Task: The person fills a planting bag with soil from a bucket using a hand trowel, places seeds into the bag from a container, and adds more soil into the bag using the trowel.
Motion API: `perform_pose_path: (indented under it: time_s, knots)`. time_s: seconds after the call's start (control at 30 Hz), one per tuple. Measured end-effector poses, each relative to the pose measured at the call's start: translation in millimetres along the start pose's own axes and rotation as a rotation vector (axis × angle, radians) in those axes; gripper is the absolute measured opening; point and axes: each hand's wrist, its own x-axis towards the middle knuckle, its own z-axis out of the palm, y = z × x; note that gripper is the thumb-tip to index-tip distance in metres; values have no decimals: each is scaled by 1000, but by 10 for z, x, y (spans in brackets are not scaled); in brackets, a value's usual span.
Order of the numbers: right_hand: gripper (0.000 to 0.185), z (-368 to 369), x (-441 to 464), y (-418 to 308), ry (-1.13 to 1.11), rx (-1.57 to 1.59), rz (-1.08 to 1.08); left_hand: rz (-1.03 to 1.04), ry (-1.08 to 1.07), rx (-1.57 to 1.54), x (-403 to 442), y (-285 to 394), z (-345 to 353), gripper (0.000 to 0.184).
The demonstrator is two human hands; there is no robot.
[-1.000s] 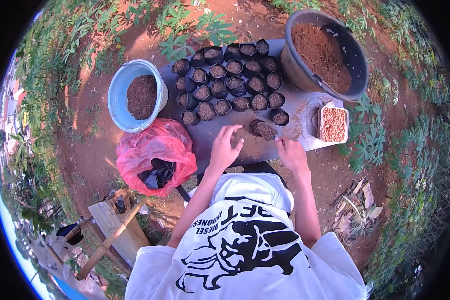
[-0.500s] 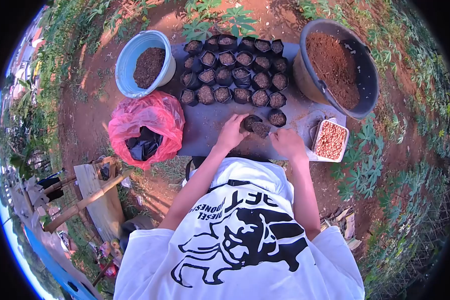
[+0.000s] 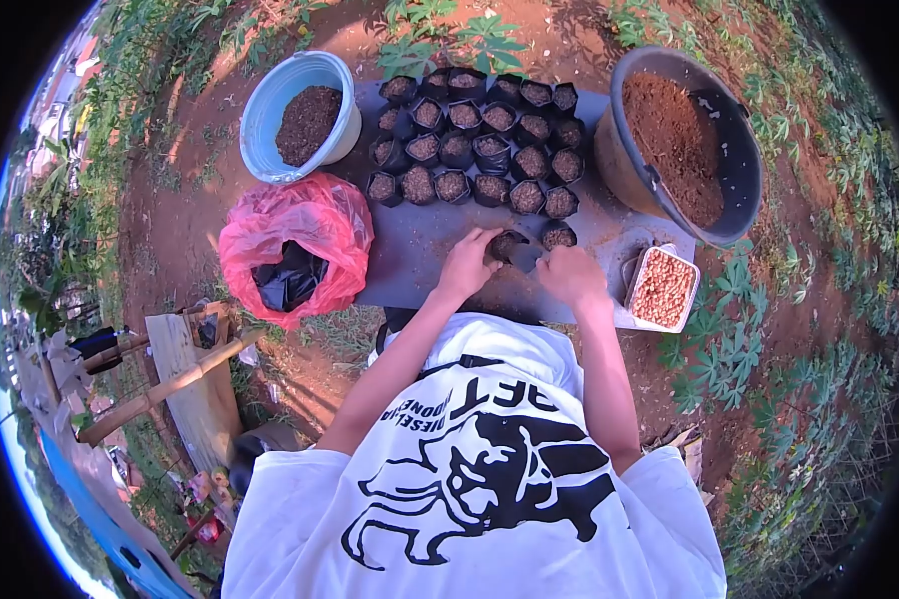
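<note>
My left hand (image 3: 467, 264) is closed on the rim of a small black planting bag (image 3: 501, 244) on the table, with dark soil partly visible inside. My right hand (image 3: 571, 275) grips a small trowel (image 3: 522, 258), its handle hidden in my fist. The dark blade tilts into the bag's mouth and looks nearly bare of soil. Just beyond my right hand stands a filled planting bag (image 3: 558, 236). Farther back, several rows of soil-filled black bags (image 3: 490, 189) stand upright close together.
On the left are a light blue bucket (image 3: 347, 125) of dark soil and a pink plastic bag (image 3: 345, 225) holding black plastic. A large dark bucket (image 3: 614, 150) of reddish-brown soil stands at right. Near the grey table's (image 3: 410, 270) right edge sits a white tub (image 3: 691, 290) of seeds.
Soil that lay on the trowel blade has gone into the planting bag, and the blade now shows mostly bare. Both hands keep their grips. The whole view has shifted slightly.
</note>
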Motion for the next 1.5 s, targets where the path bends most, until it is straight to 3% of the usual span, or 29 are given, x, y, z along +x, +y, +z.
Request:
perform_pose_path:
  time_s: [0.77, 1.5]
  knots:
    - [37, -17, 6, -92, 4, 17, 53, -81, -31, -23, -36, 111, -21, 65]
    - [35, 140, -67, 27, 133, 4, 3, -86, -68, 107, 12, 70, 94, 91]
